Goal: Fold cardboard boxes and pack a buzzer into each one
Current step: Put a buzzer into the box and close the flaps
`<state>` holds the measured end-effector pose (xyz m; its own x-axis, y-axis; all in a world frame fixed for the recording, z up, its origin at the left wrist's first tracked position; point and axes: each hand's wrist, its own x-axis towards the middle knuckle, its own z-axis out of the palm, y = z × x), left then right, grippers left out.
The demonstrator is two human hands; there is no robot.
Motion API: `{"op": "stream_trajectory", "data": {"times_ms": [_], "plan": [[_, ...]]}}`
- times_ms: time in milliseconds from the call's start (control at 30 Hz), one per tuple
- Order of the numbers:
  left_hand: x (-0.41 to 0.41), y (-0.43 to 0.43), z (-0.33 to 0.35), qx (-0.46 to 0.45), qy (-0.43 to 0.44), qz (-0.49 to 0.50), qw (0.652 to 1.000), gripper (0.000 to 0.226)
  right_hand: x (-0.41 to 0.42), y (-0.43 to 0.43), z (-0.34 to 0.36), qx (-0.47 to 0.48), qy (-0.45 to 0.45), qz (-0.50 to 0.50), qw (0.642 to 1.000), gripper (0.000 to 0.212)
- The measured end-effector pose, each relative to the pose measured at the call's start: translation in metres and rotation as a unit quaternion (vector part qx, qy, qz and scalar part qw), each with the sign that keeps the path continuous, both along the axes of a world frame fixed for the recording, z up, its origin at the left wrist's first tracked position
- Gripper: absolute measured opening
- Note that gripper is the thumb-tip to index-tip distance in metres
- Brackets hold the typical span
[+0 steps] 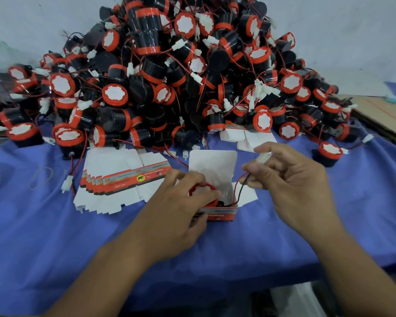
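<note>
The left hand's (181, 202) fingertips curl over and press the red cap of a buzzer (205, 186) sitting inside the open box (222, 212), thumb against the box's near wall. The right hand (293, 186), at 2 o'clock from the box, pinches the buzzer's white plug (262, 158) between thumb and forefinger, the other fingers loosely curled. The red and black wires (241, 187) hang from it into the box. The box's lid flap (213, 163) stands upright at 12 o'clock. A fanned stack of flat boxes (121, 179) lies at 9 o'clock, with a rubber band (41, 177) beyond it. A big heap of buzzers (181, 76) crowds 12 o'clock on the blue cloth (55, 236).
</note>
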<state>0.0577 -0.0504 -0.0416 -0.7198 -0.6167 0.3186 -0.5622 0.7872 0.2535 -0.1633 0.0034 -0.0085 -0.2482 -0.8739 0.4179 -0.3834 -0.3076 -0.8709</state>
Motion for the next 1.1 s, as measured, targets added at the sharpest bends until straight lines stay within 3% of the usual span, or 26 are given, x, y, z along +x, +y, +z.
{"op": "stream_trajectory", "data": {"times_ms": [67, 167, 267, 367, 533, 633, 733, 867, 967, 1100], "plan": [[-0.001, 0.001, 0.0, -0.006, -0.003, 0.001, 1.0, 0.043, 0.003, 0.001, -0.003, -0.021, 0.13, -0.049, 0.99, 0.013], [-0.001, 0.002, -0.001, -0.015, -0.005, 0.004, 1.0, 0.042, 0.008, -0.001, -0.006, -0.07, 0.306, -0.097, 0.944, 0.017], [-0.001, 0.003, -0.001, -0.018, -0.005, 0.001, 1.0, 0.043, 0.012, -0.004, -0.005, -0.065, 0.423, -0.099, 0.898, 0.018], [-0.001, 0.004, 0.0, -0.023, -0.01, -0.003, 1.0, 0.045, 0.022, -0.007, -0.004, 0.004, 0.498, -0.058, 0.865, 0.022], [0.0, 0.006, 0.0, -0.02, -0.007, -0.004, 1.0, 0.046, 0.023, -0.01, -0.005, 0.129, 0.528, 0.029, 0.839, 0.02], [-0.002, 0.007, 0.001, -0.02, -0.007, 0.001, 1.0, 0.042, 0.028, -0.003, -0.004, 0.107, 0.495, 0.066, 0.86, 0.028], [-0.002, 0.006, 0.0, -0.023, -0.006, 0.002, 1.0, 0.044, 0.031, -0.003, -0.008, 0.062, 0.463, 0.018, 0.884, 0.016], [-0.001, 0.006, -0.003, -0.023, 0.007, 0.002, 1.0, 0.046, 0.034, -0.011, -0.014, 0.083, 0.403, -0.028, 0.911, 0.02], [0.0, 0.005, -0.006, -0.009, 0.048, 0.013, 0.999, 0.038, 0.036, -0.012, -0.015, 0.102, 0.411, -0.007, 0.906, 0.027], [-0.002, 0.007, -0.009, 0.025, 0.126, 0.046, 0.991, 0.035, 0.034, -0.015, -0.01, 0.18, 0.456, -0.024, 0.872, 0.033]]}}
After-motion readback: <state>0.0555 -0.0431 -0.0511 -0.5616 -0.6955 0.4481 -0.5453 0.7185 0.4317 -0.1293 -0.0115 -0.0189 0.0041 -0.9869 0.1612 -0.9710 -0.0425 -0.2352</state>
